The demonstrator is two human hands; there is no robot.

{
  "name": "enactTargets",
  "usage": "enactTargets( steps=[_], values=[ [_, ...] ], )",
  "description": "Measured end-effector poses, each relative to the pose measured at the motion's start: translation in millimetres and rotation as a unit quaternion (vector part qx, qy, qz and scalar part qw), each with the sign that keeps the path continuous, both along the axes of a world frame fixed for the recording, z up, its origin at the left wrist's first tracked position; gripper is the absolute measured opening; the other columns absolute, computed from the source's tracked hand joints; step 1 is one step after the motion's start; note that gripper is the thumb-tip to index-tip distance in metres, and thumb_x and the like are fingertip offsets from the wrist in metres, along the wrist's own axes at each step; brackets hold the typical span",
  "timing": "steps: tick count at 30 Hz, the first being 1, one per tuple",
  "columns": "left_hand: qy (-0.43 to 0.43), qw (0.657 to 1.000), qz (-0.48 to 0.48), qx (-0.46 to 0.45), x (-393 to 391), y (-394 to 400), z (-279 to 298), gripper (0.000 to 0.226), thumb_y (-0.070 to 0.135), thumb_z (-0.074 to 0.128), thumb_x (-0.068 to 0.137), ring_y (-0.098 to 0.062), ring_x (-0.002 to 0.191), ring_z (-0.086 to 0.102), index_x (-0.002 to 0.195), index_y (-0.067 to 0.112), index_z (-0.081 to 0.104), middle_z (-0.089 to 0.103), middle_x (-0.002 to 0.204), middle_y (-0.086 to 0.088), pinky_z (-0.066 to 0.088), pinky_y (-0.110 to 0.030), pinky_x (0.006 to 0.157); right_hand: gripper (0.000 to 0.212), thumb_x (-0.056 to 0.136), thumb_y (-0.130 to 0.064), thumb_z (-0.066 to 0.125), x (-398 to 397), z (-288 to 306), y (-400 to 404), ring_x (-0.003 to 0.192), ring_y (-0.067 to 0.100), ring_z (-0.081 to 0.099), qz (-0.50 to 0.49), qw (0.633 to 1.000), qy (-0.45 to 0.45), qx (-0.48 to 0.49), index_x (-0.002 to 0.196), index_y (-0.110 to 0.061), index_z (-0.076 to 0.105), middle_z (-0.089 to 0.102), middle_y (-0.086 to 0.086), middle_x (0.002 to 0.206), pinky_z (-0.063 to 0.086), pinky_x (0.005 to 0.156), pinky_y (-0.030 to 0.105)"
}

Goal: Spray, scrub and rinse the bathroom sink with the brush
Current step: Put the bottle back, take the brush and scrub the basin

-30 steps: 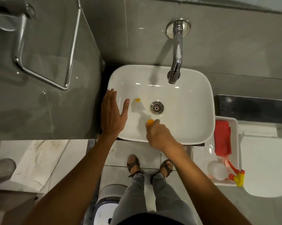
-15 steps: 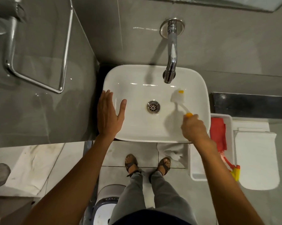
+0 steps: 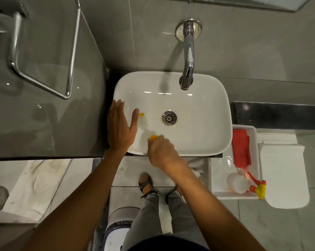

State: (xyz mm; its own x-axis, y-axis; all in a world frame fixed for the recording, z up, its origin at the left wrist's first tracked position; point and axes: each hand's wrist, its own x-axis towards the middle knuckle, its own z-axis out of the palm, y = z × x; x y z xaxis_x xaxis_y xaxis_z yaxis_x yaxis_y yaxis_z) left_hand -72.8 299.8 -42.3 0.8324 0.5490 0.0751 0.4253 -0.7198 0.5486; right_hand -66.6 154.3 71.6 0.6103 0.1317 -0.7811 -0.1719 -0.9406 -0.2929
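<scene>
A white rectangular sink (image 3: 203,142) with a chrome drain (image 3: 169,118) sits under a chrome wall tap (image 3: 187,57). My right hand (image 3: 162,153) is shut on a white brush with orange ends (image 3: 144,124), blurred by motion, whose head lies against the basin's left inner side. My left hand (image 3: 120,129) rests flat with fingers spread on the sink's left rim, beside the brush head. A spray bottle with a red and yellow trigger (image 3: 243,182) lies in the white tray (image 3: 218,171) to the right.
A red cloth (image 3: 241,147) lies in the tray. A white toilet lid (image 3: 285,174) is at the far right, a chrome towel rail (image 3: 44,51) on the left wall, a small bin (image 3: 116,230) by my sandalled feet.
My right hand has swept the brush from the basin's right side, past the drain, back to the left side. My left hand has stayed on the left rim.
</scene>
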Motion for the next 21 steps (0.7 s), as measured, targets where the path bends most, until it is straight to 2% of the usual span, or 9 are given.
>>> enactTargets(
  steps=[2, 4, 6, 8, 11, 13, 16, 18, 21],
  values=[
    [-0.008, 1.0, 0.001, 0.0, 2, 2, 1, 0.09, 0.078, 0.025, 0.105, -0.031, 0.161, 0.037, 0.159, 0.01, 0.047, 0.044, 0.169, -0.014, 0.038, -0.046, 0.128, 0.044, 0.111, -0.03, 0.036, 42, -13, 3, 0.136, 0.036, 0.055, -0.04, 0.999, -0.035, -0.01, 0.142, -0.003, 0.05, 0.056, 0.018, 0.146, 0.044, 0.109, 0.039],
    [-0.003, 1.0, 0.005, -0.005, 4, 3, 4, 0.091, 0.079, 0.023, 0.104, -0.03, 0.162, 0.035, 0.16, 0.011, 0.046, 0.042, 0.171, -0.013, 0.036, -0.044, 0.128, 0.042, 0.106, -0.025, 0.042, 75, -16, -11, 0.13, 0.036, 0.06, -0.051, 0.996, -0.069, -0.031, 0.141, -0.006, 0.054, 0.06, 0.016, 0.141, 0.049, 0.104, 0.042],
    [0.001, 1.0, 0.007, -0.008, 3, 2, 5, 0.093, 0.081, 0.021, 0.103, -0.029, 0.162, 0.034, 0.161, 0.012, 0.045, 0.04, 0.172, -0.012, 0.035, -0.043, 0.129, 0.036, 0.103, -0.016, 0.044, 85, -15, -43, 0.119, 0.037, 0.066, -0.003, 0.993, -0.088, -0.077, 0.133, -0.001, 0.06, 0.064, 0.017, 0.131, 0.055, 0.092, 0.04],
    [0.002, 1.0, 0.006, -0.014, 3, 2, 6, 0.096, 0.082, 0.019, 0.102, -0.029, 0.162, 0.034, 0.162, 0.012, 0.044, 0.04, 0.172, -0.012, 0.035, -0.045, 0.13, 0.034, 0.104, -0.011, 0.039, 71, -11, -72, 0.12, 0.038, 0.064, 0.062, 0.987, -0.071, -0.128, 0.13, 0.0, 0.059, 0.06, 0.019, 0.133, 0.049, 0.086, 0.035],
    [0.0, 1.0, 0.01, -0.022, 4, 2, 6, 0.096, 0.082, 0.019, 0.102, -0.03, 0.162, 0.035, 0.162, 0.012, 0.043, 0.039, 0.172, -0.013, 0.035, -0.045, 0.13, 0.037, 0.107, -0.008, 0.032, 33, -10, -80, 0.125, 0.038, 0.058, 0.122, 0.979, -0.031, -0.16, 0.137, -0.002, 0.054, 0.053, 0.023, 0.139, 0.047, 0.091, 0.037],
    [-0.002, 1.0, 0.01, -0.019, 4, 2, 6, 0.095, 0.081, 0.019, 0.102, -0.03, 0.162, 0.036, 0.161, 0.011, 0.044, 0.04, 0.172, -0.013, 0.037, -0.045, 0.129, 0.038, 0.107, -0.009, 0.032, 16, -5, -67, 0.127, 0.036, 0.058, 0.114, 0.983, -0.016, -0.146, 0.138, -0.001, 0.052, 0.052, 0.022, 0.14, 0.049, 0.097, 0.037],
    [-0.008, 1.0, 0.009, -0.012, 4, 3, 5, 0.093, 0.08, 0.021, 0.104, -0.031, 0.16, 0.039, 0.16, 0.01, 0.046, 0.043, 0.17, -0.014, 0.039, -0.045, 0.128, 0.036, 0.105, -0.005, 0.039, 4, 12, -31, 0.125, 0.036, 0.061, 0.114, 0.99, 0.025, -0.078, 0.135, -0.001, 0.057, 0.056, 0.021, 0.137, 0.052, 0.091, 0.035],
    [-0.021, 1.0, 0.007, -0.001, 4, 3, 3, 0.089, 0.076, 0.023, 0.106, -0.031, 0.159, 0.041, 0.158, 0.008, 0.049, 0.046, 0.168, -0.015, 0.04, -0.044, 0.127, 0.035, 0.106, -0.011, 0.042, 4, 16, -2, 0.129, 0.036, 0.059, 0.107, 0.993, 0.025, -0.033, 0.136, -0.004, 0.058, 0.057, 0.018, 0.139, 0.051, 0.092, 0.036],
    [-0.031, 0.999, 0.01, -0.003, 3, 3, -1, 0.086, 0.073, 0.024, 0.108, -0.03, 0.159, 0.041, 0.157, 0.008, 0.05, 0.047, 0.167, -0.014, 0.04, -0.043, 0.127, 0.041, 0.109, -0.028, 0.04, 27, -2, 20, 0.135, 0.034, 0.057, -0.037, 0.999, -0.029, 0.007, 0.141, -0.004, 0.048, 0.059, 0.014, 0.143, 0.044, 0.107, 0.038]
  ],
)
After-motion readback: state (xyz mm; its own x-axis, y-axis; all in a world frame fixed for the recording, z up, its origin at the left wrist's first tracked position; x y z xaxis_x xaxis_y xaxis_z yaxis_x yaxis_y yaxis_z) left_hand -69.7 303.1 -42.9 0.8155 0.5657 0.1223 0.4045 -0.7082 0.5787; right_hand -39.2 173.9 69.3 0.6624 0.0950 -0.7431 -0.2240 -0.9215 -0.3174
